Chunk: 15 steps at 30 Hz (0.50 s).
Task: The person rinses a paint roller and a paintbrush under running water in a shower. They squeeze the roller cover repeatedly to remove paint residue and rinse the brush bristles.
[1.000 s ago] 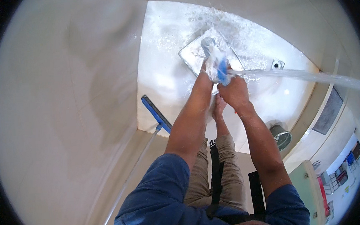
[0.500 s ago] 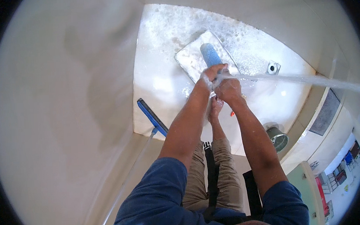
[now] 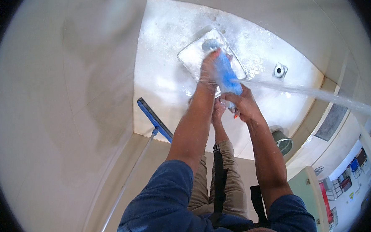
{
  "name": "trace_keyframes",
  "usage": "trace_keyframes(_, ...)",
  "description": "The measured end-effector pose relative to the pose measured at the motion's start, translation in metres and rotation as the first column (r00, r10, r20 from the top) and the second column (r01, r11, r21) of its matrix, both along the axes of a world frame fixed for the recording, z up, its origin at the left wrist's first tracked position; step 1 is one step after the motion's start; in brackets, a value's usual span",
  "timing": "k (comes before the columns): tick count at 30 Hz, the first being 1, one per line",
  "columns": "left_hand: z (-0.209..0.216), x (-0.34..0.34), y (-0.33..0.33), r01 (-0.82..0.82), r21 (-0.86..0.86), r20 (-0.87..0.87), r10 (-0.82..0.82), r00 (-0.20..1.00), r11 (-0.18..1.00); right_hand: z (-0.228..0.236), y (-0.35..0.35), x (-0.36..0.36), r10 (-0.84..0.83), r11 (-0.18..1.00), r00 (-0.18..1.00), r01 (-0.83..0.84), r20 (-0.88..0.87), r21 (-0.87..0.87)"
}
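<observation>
A wet blue piece [image 3: 226, 75], long, soft and roller-shaped, is held in both my hands, slightly blurred by motion. My left hand [image 3: 210, 68] is closed around its upper part. My right hand [image 3: 242, 103] grips its lower end, nearer my body. A water jet [image 3: 310, 92] comes in from the right and strikes the blue piece between my hands. Beneath lies a shallow rectangular tray [image 3: 188, 56] with white, foamy water. A rounded pale-blue shape [image 3: 210, 44] shows over the tray beyond my left hand; whether it belongs to the piece I cannot tell.
A blue floor squeegee [image 3: 154, 119] with a long pole leans at the left. The white floor [image 3: 168, 28] is wet. At the right are a round metal fitting [image 3: 279, 71] and a dark green bucket [image 3: 283, 143]. My bare foot [image 3: 219, 109] stands just below the tray.
My right hand has slid down toward me along the blue piece, away from my left hand. More of the piece shows between them, and the water now hits it. Foam on the floor has thinned.
</observation>
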<state>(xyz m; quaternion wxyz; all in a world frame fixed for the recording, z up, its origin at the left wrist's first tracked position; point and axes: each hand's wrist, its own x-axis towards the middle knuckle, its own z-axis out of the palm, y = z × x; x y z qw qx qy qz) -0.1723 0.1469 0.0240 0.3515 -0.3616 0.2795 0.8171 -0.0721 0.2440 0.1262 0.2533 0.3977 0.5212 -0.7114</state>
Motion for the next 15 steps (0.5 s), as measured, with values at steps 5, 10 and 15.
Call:
trace_keyframes(5, -0.004, -0.012, -0.008, -0.145, 0.053, -0.144, 0.152, 0.978, 0.988, 0.021, -0.002, 0.013, -0.245, 0.903, 0.945, 0.304, 0.218, -0.303)
trace_keyframes(10, -0.005, -0.049, -0.033, 0.106, -0.286, -0.040, -0.122, 0.992, 0.952, 0.026, -0.008, 0.051, -0.106, 0.940, 0.984, 0.146, 0.142, -0.309)
trace_keyframes(15, -0.025, -0.041, -0.040, 0.182, -0.161, 0.027, -0.180, 0.983, 0.970, 0.012, 0.006, 0.022, 0.266, 0.964, 0.961, -0.264, 0.077, -0.037)
